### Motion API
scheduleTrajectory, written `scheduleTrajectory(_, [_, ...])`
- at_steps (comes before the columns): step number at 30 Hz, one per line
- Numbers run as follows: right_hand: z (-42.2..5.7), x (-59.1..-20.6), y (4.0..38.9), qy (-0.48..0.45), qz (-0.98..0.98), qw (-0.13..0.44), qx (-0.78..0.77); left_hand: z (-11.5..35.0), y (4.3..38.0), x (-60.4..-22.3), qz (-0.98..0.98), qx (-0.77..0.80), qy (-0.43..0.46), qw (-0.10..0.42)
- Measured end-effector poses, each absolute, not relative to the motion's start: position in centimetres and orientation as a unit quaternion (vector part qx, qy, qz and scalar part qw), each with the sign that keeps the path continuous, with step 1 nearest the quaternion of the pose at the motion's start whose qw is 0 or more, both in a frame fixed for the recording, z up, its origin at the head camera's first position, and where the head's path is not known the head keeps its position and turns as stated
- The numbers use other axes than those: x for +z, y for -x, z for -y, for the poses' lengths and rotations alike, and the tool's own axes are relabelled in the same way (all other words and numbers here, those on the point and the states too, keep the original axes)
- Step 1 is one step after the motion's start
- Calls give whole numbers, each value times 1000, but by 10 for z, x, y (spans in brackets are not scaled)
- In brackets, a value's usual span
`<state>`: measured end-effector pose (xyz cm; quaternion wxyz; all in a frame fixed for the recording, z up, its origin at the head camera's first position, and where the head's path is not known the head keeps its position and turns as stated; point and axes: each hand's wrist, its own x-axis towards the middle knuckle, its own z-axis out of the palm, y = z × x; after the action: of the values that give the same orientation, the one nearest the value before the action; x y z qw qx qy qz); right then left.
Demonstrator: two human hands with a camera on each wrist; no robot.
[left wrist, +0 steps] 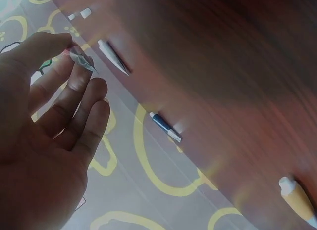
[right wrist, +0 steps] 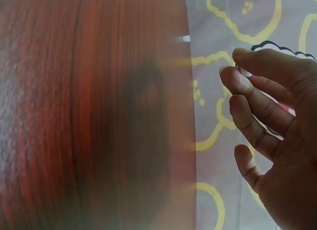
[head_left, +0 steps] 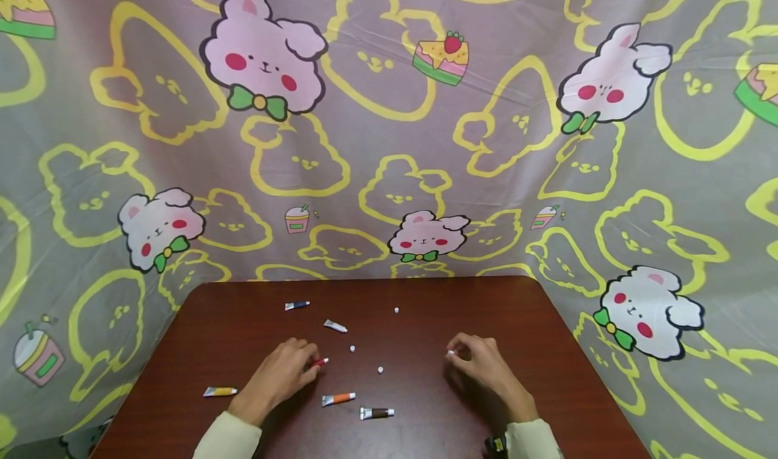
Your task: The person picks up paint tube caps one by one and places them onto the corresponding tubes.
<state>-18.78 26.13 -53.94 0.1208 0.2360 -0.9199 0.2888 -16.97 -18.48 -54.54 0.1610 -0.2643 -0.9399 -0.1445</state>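
My left hand (head_left: 281,372) pinches a small red paint tube (head_left: 320,362) between thumb and fingers, left of the table's middle. In the left wrist view the crimped silver end of that tube (left wrist: 85,61) sticks out past the fingertips. Over on the right side, my right hand (head_left: 488,368) holds a tiny white cap (head_left: 450,353) between thumb and index finger. The right wrist view shows the cap (right wrist: 245,72) mostly covered by the fingertips, with the other fingers loosely bent. An orange paint tube (head_left: 338,399) and a brown one (head_left: 377,414) lie just right of my left hand.
Beyond the left hand lie a dark blue tube (head_left: 297,306) and a whitish tube (head_left: 335,326). A yellow tube (head_left: 220,392) is at the left. Loose white caps (head_left: 352,348) dot the middle of the brown table (head_left: 425,385). A patterned curtain (head_left: 365,142) surrounds the table.
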Motion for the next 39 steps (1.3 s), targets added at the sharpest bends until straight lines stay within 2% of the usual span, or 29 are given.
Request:
scheduleTrajectory(10, [-253, -540, 188, -249, 912, 119, 305, 179, 172, -547, 923, -146, 295, 199])
scheduleTrajectory(29, [-242, -540, 191, -264, 905, 103, 316, 167, 170, -540, 921, -147, 311, 181])
scheduleTrajectory(39, [-233, -538, 191, -271, 901, 104, 322, 157, 173, -538, 913, -149, 328, 193])
